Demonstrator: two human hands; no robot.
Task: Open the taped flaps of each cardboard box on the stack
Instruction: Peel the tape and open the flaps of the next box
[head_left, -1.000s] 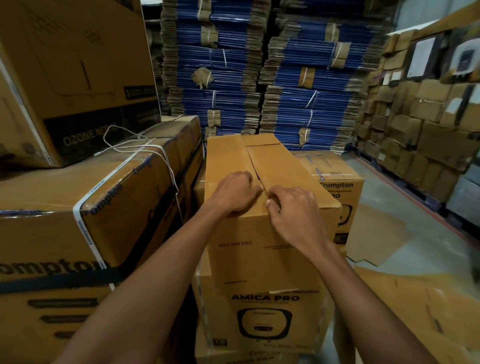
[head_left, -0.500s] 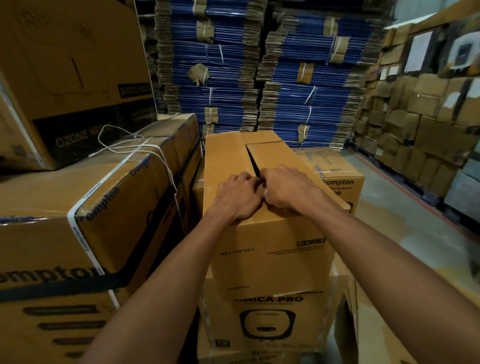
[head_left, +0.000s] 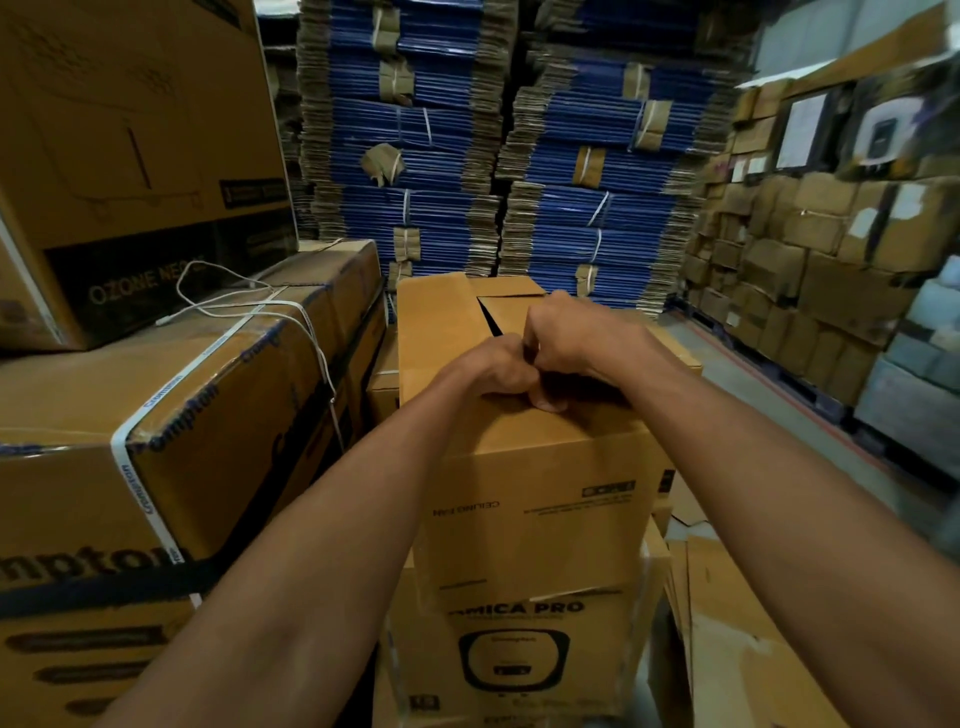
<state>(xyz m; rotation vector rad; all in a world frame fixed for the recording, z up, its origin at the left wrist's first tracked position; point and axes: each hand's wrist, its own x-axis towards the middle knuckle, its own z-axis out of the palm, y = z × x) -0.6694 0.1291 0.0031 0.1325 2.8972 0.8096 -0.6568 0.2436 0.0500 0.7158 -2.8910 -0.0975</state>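
Note:
A plain brown cardboard box (head_left: 535, 493) sits on top of a box printed AMICA PRO (head_left: 514, 654). Its two top flaps meet at a centre seam, and a dark wedge-shaped gap (head_left: 491, 322) shows at the far part of that seam. My left hand (head_left: 493, 369) has its fingers curled into the seam at the edge of the left flap (head_left: 436, 322). My right hand (head_left: 566, 332) is beside it, fingers curled over the edge of the right flap (head_left: 670, 353), thumb pressed on the near top edge. The hands touch each other and hide the near seam.
Large strapped boxes (head_left: 171, 426) stand close on the left, with an OZONE box (head_left: 130, 171) stacked above. Bundles of flattened blue cartons (head_left: 493, 156) rise behind. Stacked boxes (head_left: 810, 260) line the right wall. Flat cardboard sheets (head_left: 737, 639) lie on the floor at lower right.
My right hand moved from the near corner up onto the seam beside my left hand. The right flap lifted and a dark gap opened at the seam.

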